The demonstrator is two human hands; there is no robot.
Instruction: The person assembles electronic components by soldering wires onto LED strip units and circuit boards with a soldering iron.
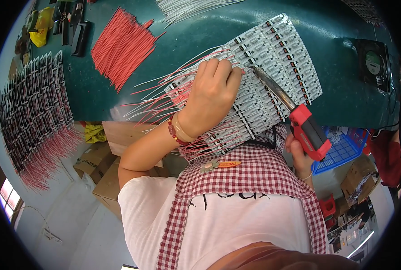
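A large panel of pale circuit boards [268, 58], set with rows of small parts, lies at a slant on the green table in front of me. My left hand [214, 92] rests over its left half with the fingers pinched on a thin wire, its end mostly hidden by the hand. Red and white wires [164, 96] fan out leftward from the boards beneath that hand. In my right hand [298, 155] is a soldering iron [309, 130] with a red and black handle. Its metal tip points up-left, at the boards close to my left fingertips.
Bundles of cut red wires [124, 47] and white wires [191, 8] lie on the far table. Wired board panels [36, 112] stack at the left. A black fan [373, 65] sits at the right, above a blue plastic basket [344, 146]. Cardboard boxes [106, 180] stand below left.
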